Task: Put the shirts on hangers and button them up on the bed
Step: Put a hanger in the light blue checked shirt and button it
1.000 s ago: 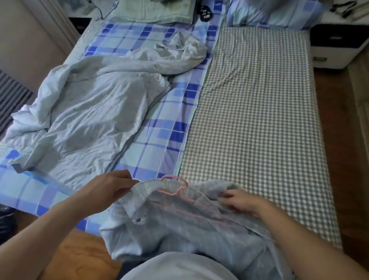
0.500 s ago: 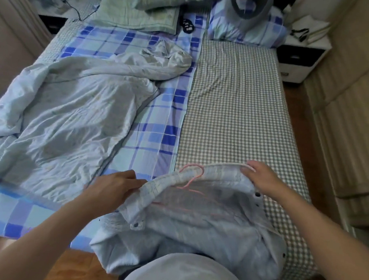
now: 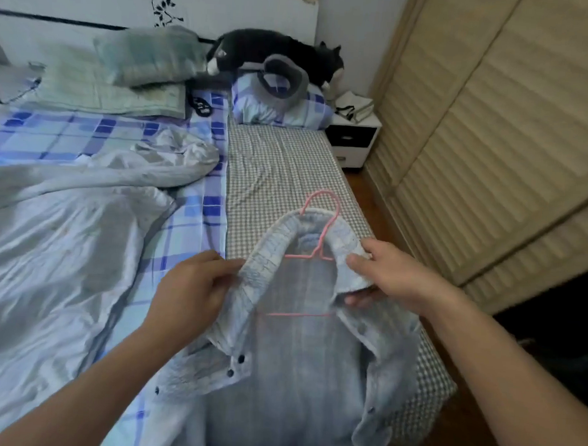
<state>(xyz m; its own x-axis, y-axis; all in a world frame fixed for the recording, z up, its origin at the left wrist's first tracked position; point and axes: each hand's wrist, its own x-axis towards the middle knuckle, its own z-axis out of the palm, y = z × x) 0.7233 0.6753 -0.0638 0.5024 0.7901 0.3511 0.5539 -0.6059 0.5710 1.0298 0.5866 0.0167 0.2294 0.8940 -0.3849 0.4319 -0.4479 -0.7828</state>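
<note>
While both hands hold collar, status as follows. Pale blue shirt [image 3: 299, 368] lies front-up on checked sheet [image 3: 274, 174] at foot of bed. Pink wire hanger [image 3: 319, 220] already inside, hook protruding past collar. Left hand [image 3: 195, 286] pinches left collar point; right hand [image 3: 394, 277] pinches right collar point. Placket open, dark buttons [image 3: 241, 358] unfastened. Hanging step judged done; buttoning not yet done. Other shirts: none identifiable.

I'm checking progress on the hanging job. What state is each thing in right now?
shirt: unbuttoned, front open, lying on the bed
hanger: inside the shirt, hook out past the collar
left hand: grips the collar's left side
right hand: grips the collar's right side
quilt: crumpled
</note>
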